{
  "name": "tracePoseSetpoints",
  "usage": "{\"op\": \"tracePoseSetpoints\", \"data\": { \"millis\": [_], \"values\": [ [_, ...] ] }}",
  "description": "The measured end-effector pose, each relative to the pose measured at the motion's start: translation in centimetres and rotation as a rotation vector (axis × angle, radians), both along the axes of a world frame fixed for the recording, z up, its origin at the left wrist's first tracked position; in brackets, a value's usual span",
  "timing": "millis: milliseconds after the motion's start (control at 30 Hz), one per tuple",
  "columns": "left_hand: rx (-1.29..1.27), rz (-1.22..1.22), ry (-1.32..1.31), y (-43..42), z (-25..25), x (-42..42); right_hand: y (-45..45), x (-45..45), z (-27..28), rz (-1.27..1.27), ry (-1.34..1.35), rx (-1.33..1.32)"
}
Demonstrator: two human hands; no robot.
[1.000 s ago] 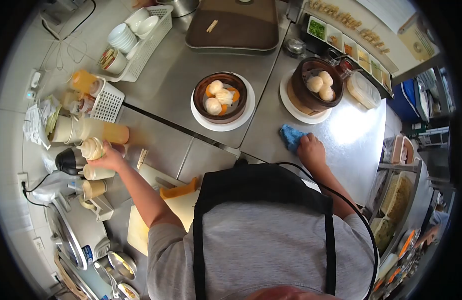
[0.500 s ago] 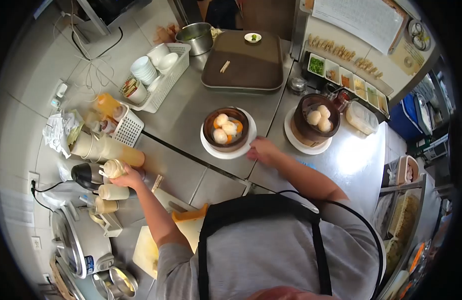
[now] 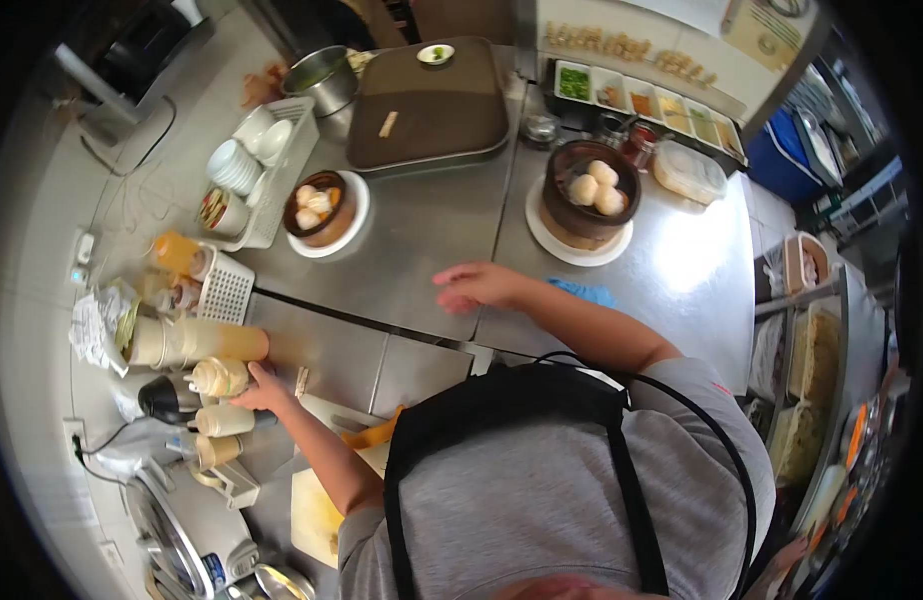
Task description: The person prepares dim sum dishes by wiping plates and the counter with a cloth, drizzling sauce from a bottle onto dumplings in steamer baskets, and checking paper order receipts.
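My left hand [image 3: 267, 390] is beside a capped squeeze bottle [image 3: 220, 377], with thumb and fingers apart at its near side. I cannot tell whether they touch it. Over the steel counter, my right hand [image 3: 477, 287] is open and holds nothing. Beyond it to the left, a small bamboo steamer [image 3: 327, 228] with dumplings and orange slices sits on a white plate [image 3: 356, 215]. A second steamer [image 3: 572, 222], holding three round dumplings [image 3: 600, 188], rests on another white plate [image 3: 582, 258] to the right.
A brown tray [image 3: 432, 110] with a small dish lies at the back. White baskets [image 3: 225, 290] of bowls and bottles line the left. Topping containers [image 3: 642, 104] and a lidded tub [image 3: 690, 174] stand back right. A blue cloth [image 3: 584, 292] and cutting board [image 3: 314, 515] lie nearer.
The plate with the orange-slice steamer has slid away to the left, toward the basket, and my right hand has let go of it. My left hand's fingers have loosened from the bottle. The view has shifted.
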State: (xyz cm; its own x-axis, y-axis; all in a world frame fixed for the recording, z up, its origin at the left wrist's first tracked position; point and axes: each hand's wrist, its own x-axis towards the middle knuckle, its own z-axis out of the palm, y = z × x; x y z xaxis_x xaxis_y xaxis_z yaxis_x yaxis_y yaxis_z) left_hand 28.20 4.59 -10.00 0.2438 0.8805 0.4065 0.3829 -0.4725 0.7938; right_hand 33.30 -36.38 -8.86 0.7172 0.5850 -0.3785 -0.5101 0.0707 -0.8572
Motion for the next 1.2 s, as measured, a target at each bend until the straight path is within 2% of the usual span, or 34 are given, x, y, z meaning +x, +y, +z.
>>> {"op": "tracePoseSetpoints", "data": {
  "millis": [67, 133, 233, 267, 333, 367, 400, 433, 500, 567, 633, 667, 733, 833, 867, 933, 967, 1000, 1100, 1133, 1200],
  "values": [
    [0.090, 0.056, 0.024, -1.1, 0.1, 0.6, -3.6, -2.4, -0.3, -0.060, 0.003, -0.010],
    [0.138, 0.043, 0.014, -4.0, 1.6, 1.7, -7.4, -4.7, 0.6, -0.144, -0.230, -0.236],
    [0.287, -0.260, -0.190, -8.0, 2.3, 4.6, -12.6, -7.7, 0.3, -0.352, -0.486, -0.538],
    [0.183, -0.571, -0.318, -10.6, 3.4, 5.6, -14.0, -8.4, 0.1, -0.428, -0.558, -0.631],
    [0.014, -0.785, -0.158, -14.5, 1.5, 8.7, -16.7, -9.6, -0.3, -0.611, -0.363, -0.629],
    [-0.122, -0.903, -0.110, -19.6, 3.0, 8.4, -17.7, -10.0, -0.4, -0.698, -0.266, -0.626],
    [-0.480, -1.107, -0.092, -22.5, 2.1, 9.2, -18.6, -10.4, -0.5, -0.766, -0.259, -0.604],
    [-0.442, -1.280, 0.085, -25.8, 2.5, 9.3, -19.4, -10.6, -0.5, -0.834, -0.253, -0.582],
    [-0.338, -1.440, 0.286, -31.5, 1.1, 10.4, -21.0, -10.7, -1.1, -0.902, -0.254, -0.612],
    [-0.506, -1.516, 0.446, -36.5, 0.2, 10.9, -22.4, -10.4, -2.7, -0.900, -0.269, -0.719],
    [-0.188, -1.553, 0.486, -39.5, -3.0, 12.8, -21.0, -10.5, -2.2, -0.741, -0.483, -0.983],
    [-0.177, -1.550, 0.516, -40.5, -4.2, 13.7, -19.7, -10.4, -2.0, -0.662, -0.503, -0.987],
    [-0.152, -1.547, 0.579, -42.0, -5.8, 14.6, -17.0, -10.8, -0.1, -0.391, -0.776, -1.044],
    [-0.225, -1.519, 0.574, -42.8, -2.4, 13.0, -15.3, -10.4, -0.2, -0.314, -0.936, -0.948],
    [-0.325, -1.504, 0.720, -42.8, -1.7, 13.1, -15.8, -10.0, -0.8, -0.520, -0.777, -0.868],
    [-0.341, -1.482, 0.510, -41.4, -4.6, 15.7, -17.6, -8.7, -2.3, -0.895, -0.443, -0.684],
    [-0.346, -1.465, 0.405, -40.8, -5.7, 16.6, -18.7, -8.0, -1.6, -1.038, -0.468, -0.607],
    [-0.674, -1.392, 0.451, -41.8, -1.0, 15.0, -19.9, -7.2, -0.9, -1.178, -0.489, -0.526],
    [-0.739, -1.524, 0.559, -43.0, 5.6, 13.4, -22.9, -5.3, -0.9, -1.093, -0.506, -0.646],
    [-0.612, -1.567, 0.624, -43.7, 6.5, 13.2, -23.2, -5.6, 1.1, -0.763, -0.486, -0.899],
    [-0.458, -1.608, 0.739, -44.3, 7.1, 13.8, -21.5, -6.1, 2.1, -0.473, -0.440, -0.968]
  ]
}}
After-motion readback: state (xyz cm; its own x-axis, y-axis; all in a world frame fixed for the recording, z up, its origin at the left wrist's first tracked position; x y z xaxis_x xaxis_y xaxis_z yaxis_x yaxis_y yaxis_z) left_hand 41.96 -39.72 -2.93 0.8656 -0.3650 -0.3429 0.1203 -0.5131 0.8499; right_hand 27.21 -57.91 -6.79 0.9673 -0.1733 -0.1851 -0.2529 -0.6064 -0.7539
